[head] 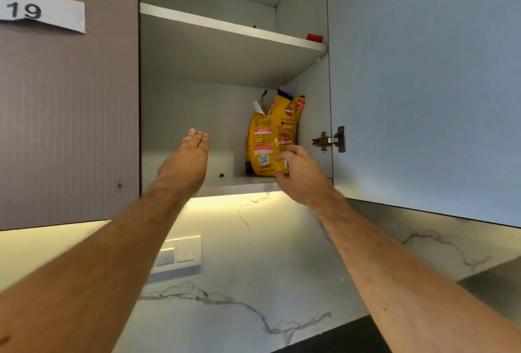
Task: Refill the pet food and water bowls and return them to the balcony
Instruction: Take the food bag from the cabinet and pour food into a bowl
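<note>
Head view, looking up into an open white wall cabinet (203, 116) above a marble-patterned backsplash (253, 268). A crumpled yellow plastic pet food bag with red labels and a torn-open top (267, 138) is seen standing upright at the right end of the lower shelf (225, 183), close to the right cabinet wall. The right hand (301, 175) is raised at the bag's lower right corner, with curled fingers and thumb set against the packaging; whether a firm grip is already made cannot be told. The left hand (187, 158) is held flat well to the left of the bag, fingers straight and together, holding nothing. A small red object (314, 37) is seen at the right end of the upper shelf (225, 28). The open pale blue cabinet door (423, 85) hangs on the right by a metal hinge (328, 140); a closed grey-brown door on the left carries a white paper label marked 19 (42, 10). A white switch plate (177, 255) is set in the backsplash.

Progress is judged early: the food is only being fetched. No bowls and no balcony are in view, so filling with food, filling with water, and the return are judged still to be done.
</note>
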